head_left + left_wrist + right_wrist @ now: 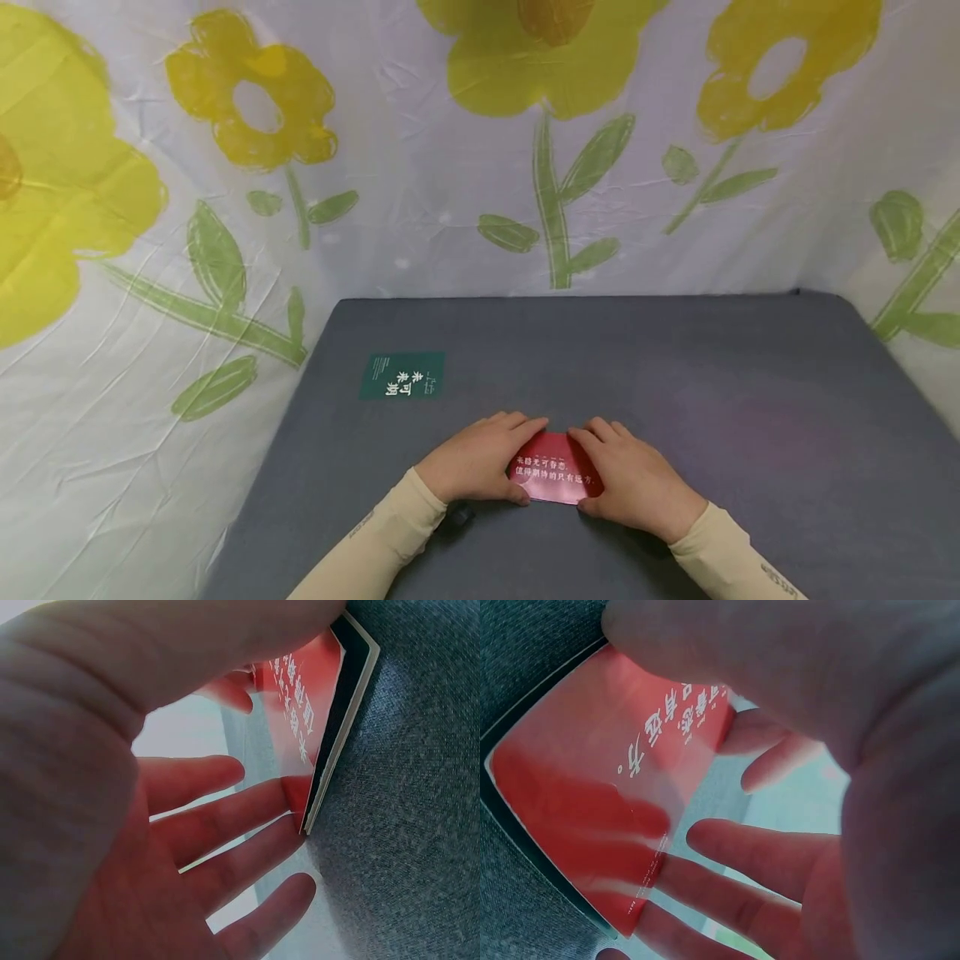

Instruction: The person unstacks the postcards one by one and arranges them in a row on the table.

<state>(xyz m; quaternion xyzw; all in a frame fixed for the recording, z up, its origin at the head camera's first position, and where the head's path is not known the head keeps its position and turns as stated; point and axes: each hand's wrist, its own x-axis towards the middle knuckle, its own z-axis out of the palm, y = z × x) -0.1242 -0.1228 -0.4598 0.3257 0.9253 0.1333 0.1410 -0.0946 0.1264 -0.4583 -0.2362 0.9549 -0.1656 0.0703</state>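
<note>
Red card stack (555, 468) lay on the tabletop (675, 375), towards the person. Judged light, stiff, slick-faced, corners easily bent; best held by its edges, layers kept square. Left hand (483, 458) and right hand (633, 475) had fingers clamped on opposite ends, thumbs at the near edge. Green card (402, 376) lay well apart, farther left; tabletop stretched right and beyond, judged ample for sliding
</note>
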